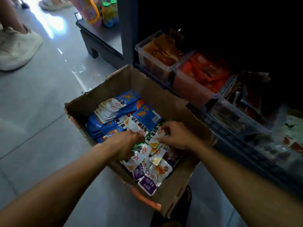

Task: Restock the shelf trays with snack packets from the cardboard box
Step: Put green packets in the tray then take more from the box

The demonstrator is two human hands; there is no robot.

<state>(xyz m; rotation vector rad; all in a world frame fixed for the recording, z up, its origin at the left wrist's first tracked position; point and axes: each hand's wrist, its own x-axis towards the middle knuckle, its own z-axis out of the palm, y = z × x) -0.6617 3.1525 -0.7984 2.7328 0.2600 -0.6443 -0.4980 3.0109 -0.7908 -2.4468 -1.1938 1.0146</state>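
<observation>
**Two hands sorting snack packets in a cardboard box**

An open cardboard box (147, 89) sits on the floor, holding purple-and-white packets (147, 184) nearest, green-and-white packets (141, 149) in the middle and blue packets (113, 122) farthest. Inside the box, the left hand (124, 141) curls into the green packets; the right hand (177, 135) pinches one. Beyond the box, three clear shelf trays: orange packets (160, 51), red (206, 72), dark (237, 110).

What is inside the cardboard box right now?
The cardboard box holds blue packets stacked at the far end and white, green and purple packets nearer. Both hands, left hand and right hand, cover the middle; lower layers are hidden.
</observation>
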